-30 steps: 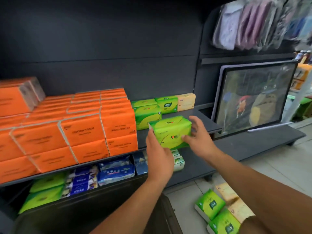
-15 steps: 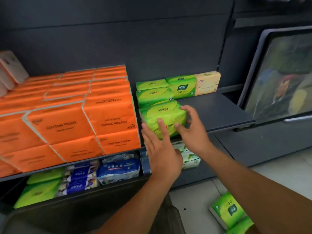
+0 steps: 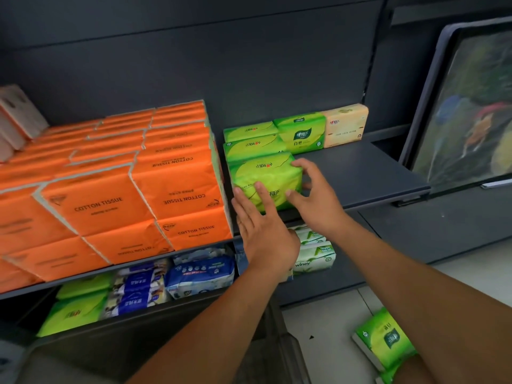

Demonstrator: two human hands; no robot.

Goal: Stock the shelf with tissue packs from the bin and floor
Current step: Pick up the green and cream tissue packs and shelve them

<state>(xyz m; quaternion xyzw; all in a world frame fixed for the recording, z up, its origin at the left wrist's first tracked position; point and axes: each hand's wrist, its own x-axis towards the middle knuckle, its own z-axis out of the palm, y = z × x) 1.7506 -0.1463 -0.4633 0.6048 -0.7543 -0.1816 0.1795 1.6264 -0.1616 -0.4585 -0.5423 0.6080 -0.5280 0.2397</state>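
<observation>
At centre frame, a green tissue pack (image 3: 266, 184) sits at the shelf (image 3: 360, 173) front, beside orange packs (image 3: 177, 195). The left hand (image 3: 263, 231) presses it with flat fingers; the right hand (image 3: 315, 200) appears curled round its right end. It is likely light, soft and slippery-wrapped, best gripped by the ends.

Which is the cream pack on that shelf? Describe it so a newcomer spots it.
Find the block of orange packs on the dark shelf. Right of it, behind the front green pack, a short row lines the back wall, and the cream pack ends it on the right. Its neighbours are green; it alone is pale beige.
</observation>
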